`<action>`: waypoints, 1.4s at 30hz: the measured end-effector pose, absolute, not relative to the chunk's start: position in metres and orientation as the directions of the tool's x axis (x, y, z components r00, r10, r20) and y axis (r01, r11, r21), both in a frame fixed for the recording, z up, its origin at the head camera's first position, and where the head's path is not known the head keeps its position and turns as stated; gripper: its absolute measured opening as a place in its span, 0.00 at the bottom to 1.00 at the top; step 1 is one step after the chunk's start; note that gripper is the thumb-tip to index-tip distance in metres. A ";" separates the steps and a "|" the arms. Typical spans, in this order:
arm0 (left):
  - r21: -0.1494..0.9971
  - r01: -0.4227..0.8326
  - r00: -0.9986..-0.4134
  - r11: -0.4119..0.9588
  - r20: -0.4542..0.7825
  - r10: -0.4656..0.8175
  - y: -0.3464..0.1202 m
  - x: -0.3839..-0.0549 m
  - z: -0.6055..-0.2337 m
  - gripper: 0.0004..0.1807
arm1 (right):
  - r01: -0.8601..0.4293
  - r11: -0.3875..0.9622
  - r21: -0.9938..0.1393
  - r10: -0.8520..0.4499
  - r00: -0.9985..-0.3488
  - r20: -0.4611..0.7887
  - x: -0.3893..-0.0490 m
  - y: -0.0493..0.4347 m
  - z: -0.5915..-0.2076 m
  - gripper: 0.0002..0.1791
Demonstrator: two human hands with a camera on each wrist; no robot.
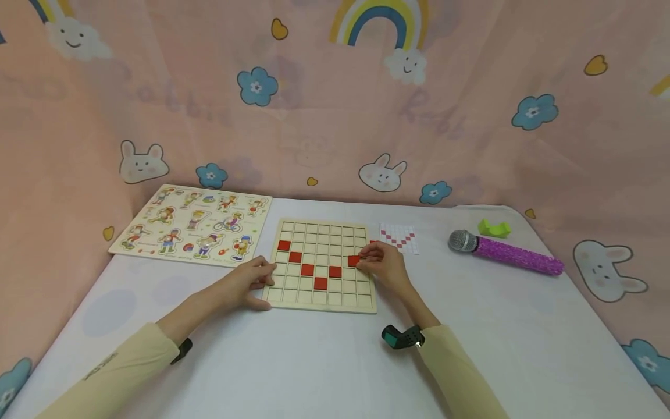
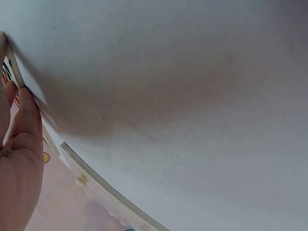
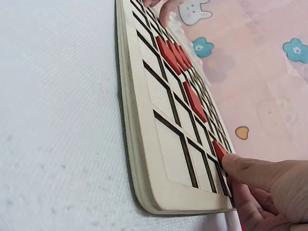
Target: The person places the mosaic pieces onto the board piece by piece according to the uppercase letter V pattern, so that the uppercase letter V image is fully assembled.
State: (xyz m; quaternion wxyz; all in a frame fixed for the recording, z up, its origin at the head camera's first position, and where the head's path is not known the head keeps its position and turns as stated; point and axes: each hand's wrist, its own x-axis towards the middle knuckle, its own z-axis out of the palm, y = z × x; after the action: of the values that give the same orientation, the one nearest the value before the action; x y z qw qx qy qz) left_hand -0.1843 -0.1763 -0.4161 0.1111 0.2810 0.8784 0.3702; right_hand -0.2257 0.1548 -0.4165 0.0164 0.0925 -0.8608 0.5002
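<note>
A square wooden grid board (image 1: 320, 307) lies on the table with several red tiles set in its cells, such as a red tile (image 1: 320, 283) at the lowest point of their V. My left hand (image 1: 246, 283) rests against the board's left side, fingers over the edge and thumb stretched to the front corner. At the right side, my right hand (image 1: 386, 266) pinches a red tile (image 1: 353, 261) at a cell, its thumb (image 3: 245, 166) against the tile. Another bit of red shows just behind that hand, mostly hidden by it.
A small pattern card (image 1: 398, 237) with a red V lies right of the board. Farther right are a purple glitter microphone (image 1: 518, 256) and a lime-green piece (image 1: 494, 228). A picture puzzle board (image 1: 178, 256) sits back left. A printed pink cloth (image 1: 314, 139) hangs behind the table.
</note>
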 end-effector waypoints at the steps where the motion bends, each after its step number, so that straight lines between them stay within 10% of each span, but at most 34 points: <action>1: 0.716 0.409 -0.817 0.565 0.011 0.577 -0.176 -0.184 -0.416 0.18 | -0.179 0.484 -0.856 -0.145 -0.982 0.123 -0.226 0.154 -0.416 0.14; 10: 0.721 0.395 -0.821 0.569 0.000 0.570 -0.176 -0.182 -0.413 0.29 | -0.178 0.507 -0.843 -0.153 -0.981 0.115 -0.228 0.150 -0.415 0.14; 17: 0.726 0.390 -0.822 0.566 -0.003 0.570 -0.174 -0.181 -0.412 0.17 | -0.180 0.524 -0.833 -0.159 -0.981 0.112 -0.229 0.151 -0.415 0.14; 42: 0.711 0.418 -0.813 0.565 0.016 0.582 -0.175 -0.180 -0.410 0.22 | -0.162 0.454 -0.876 -0.227 -0.972 0.062 -0.229 0.154 -0.413 0.15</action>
State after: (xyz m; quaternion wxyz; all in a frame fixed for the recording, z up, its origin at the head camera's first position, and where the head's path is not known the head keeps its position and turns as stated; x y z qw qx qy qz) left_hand -0.1803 -0.1749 -0.4101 0.1108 0.2849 0.8775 0.3694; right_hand -0.2286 0.1535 -0.4127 -0.0319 0.1141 -0.8520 0.5100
